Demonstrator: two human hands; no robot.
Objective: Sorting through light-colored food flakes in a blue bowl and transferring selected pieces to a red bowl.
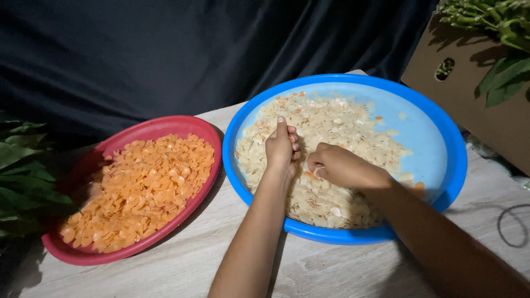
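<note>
A blue round tray (436, 127) holds a heap of pale cream flat pieces (337, 127) with a few orange ones mixed in. My left hand (281, 148) rests on the heap, fingers curled in, thumb pointing up. My right hand (339, 165) is beside it with fingertips pinched down into the pieces near an orange one; whether it grips a piece is hidden. A red round tray (165, 128) to the left is filled with orange flat pieces (138, 190).
Both trays sit on a light wood-grain table (331, 270). Green leaves (22, 176) lie at the left edge. A cardboard box (469, 88) with green plants (497, 22) stands at the back right. Dark cloth (165, 55) hangs behind.
</note>
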